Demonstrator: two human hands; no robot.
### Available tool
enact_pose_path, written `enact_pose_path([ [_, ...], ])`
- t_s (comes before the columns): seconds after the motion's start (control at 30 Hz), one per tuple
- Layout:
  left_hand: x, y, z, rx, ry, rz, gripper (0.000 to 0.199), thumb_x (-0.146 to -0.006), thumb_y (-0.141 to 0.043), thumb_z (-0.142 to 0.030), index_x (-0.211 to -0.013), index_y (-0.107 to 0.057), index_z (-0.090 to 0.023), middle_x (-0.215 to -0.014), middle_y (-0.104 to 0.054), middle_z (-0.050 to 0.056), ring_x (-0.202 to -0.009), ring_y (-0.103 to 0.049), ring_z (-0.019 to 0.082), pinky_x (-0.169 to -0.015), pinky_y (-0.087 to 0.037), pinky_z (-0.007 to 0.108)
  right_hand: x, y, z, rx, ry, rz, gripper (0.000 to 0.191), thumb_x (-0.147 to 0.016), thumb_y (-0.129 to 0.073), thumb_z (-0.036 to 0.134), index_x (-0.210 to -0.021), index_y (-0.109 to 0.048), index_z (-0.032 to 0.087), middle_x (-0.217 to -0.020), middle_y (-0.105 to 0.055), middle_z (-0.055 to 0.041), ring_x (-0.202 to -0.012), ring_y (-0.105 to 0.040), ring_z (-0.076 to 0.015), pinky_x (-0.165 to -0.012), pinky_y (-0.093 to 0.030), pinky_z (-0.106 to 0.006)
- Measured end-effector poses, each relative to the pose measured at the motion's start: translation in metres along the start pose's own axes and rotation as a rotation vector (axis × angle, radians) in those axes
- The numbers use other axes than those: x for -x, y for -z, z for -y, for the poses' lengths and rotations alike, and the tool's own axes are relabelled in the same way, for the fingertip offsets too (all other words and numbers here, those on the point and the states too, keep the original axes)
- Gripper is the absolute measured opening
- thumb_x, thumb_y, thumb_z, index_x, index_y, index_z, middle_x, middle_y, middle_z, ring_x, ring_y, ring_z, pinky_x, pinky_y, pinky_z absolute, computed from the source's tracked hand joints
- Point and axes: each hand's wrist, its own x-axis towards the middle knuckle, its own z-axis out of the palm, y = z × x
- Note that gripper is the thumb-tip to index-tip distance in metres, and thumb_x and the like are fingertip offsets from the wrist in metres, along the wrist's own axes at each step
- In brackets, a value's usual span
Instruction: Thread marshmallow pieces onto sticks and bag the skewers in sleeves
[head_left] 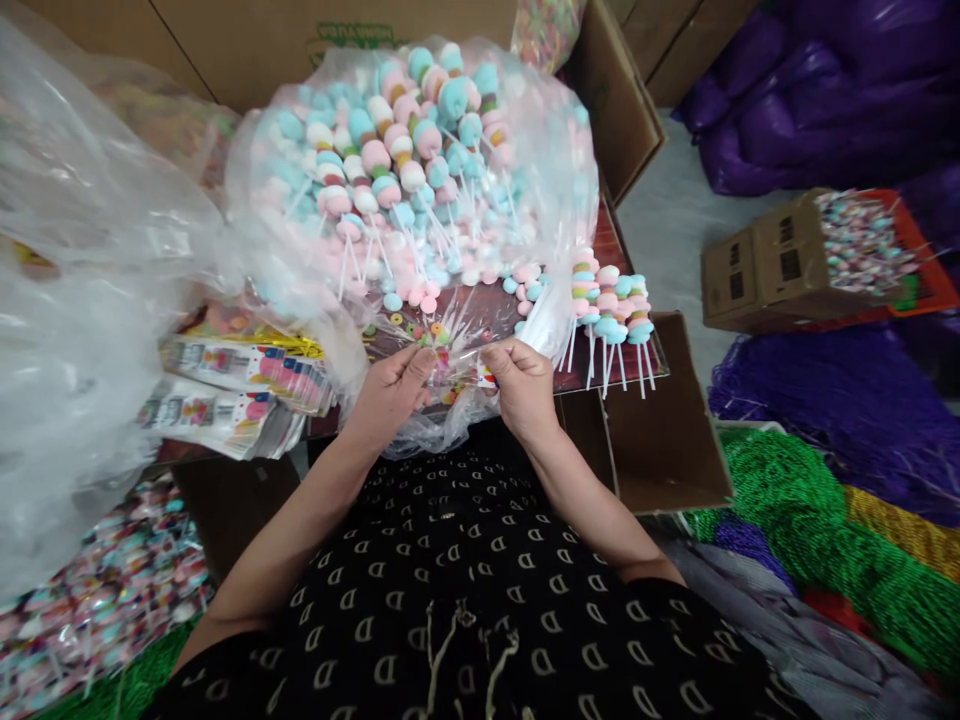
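Note:
My left hand and my right hand are closed in pinches, thumbs uppermost, at the near edge of the table. Between them stretches a clear plastic wrapper, with a bit of coloured print beside my right thumb. Small ring-shaped candies lie just beyond my fingers. Behind them a big open clear bag is heaped with pink, blue and white marshmallow skewers on white sticks. Several finished-looking skewers lie to the right of my right hand.
Stacks of printed wrappers lie left of my hands. An open cardboard box stands below the table at right. Wrapped candies fill a box on the floor and a heap at lower left. Green strands lie at right.

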Motion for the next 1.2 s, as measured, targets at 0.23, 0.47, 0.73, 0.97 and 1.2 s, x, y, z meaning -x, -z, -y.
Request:
enact_pose_path([
  [0.23,0.0,-0.001,-0.002,0.08,0.024,-0.006,0.049,-0.094,-0.073,-0.062,-0.074,-0.051,-0.023,-0.054,-0.036,-0.009,-0.05,-0.036,0.01,-0.061,-0.047,0.029,0.006,0.001,0.014,0.159,0.12,-0.013,0.074,-0.083,-0.064,0.088,-0.054,-0.043,0.024,-0.052,-0.04,0.0058,-0.054,-0.035,-0.0107,-0.055,-0.035,-0.028],
  [0.47,-0.009,-0.005,0.001,-0.035,0.009,0.083,0.039,-0.095,-0.072,-0.061,-0.086,-0.066,-0.023,-0.055,-0.049,-0.007,-0.056,-0.043,0.013,-0.062,-0.04,0.03,0.008,0.013,0.018,0.118,0.088,-0.072,0.065,-0.081,-0.066,0.086,-0.066,-0.059,0.023,-0.06,-0.048,0.004,-0.06,-0.046,-0.013,-0.055,-0.039,-0.027],
  [0.73,-0.01,-0.011,-0.01,0.147,0.049,-0.019,0.057,-0.083,-0.083,-0.065,-0.068,-0.048,-0.023,-0.05,-0.037,-0.01,-0.048,-0.036,0.008,-0.067,-0.048,0.031,0.011,0.039,0.029,0.189,0.12,-0.056,0.057,-0.091,-0.066,0.074,-0.07,-0.066,0.022,-0.055,-0.053,0.0045,-0.054,-0.047,-0.0118,-0.055,-0.042,-0.026],
  [0.97,-0.015,-0.012,-0.014,0.348,0.068,-0.071,0.061,-0.076,-0.089,-0.068,-0.068,-0.047,-0.024,-0.047,-0.033,-0.011,-0.047,-0.037,0.009,-0.067,-0.05,0.035,0.002,0.099,0.031,0.753,0.258,-0.371,0.02,-0.094,-0.069,0.04,-0.095,-0.078,0.022,-0.089,-0.078,-0.0061,-0.085,-0.071,-0.0225,-0.083,-0.053,-0.034],
  [1.2,-0.018,-0.01,-0.017,0.464,0.044,0.016,0.075,-0.078,-0.086,-0.07,-0.063,-0.031,-0.02,-0.043,-0.023,-0.011,-0.041,-0.026,0.008,-0.059,-0.045,0.031,-0.01,0.094,0.021,1.039,0.055,-0.287,0.013,-0.095,-0.065,0.03,-0.089,-0.076,0.024,-0.074,-0.075,-0.0031,-0.071,-0.068,-0.0215,-0.069,-0.045,-0.03],
])
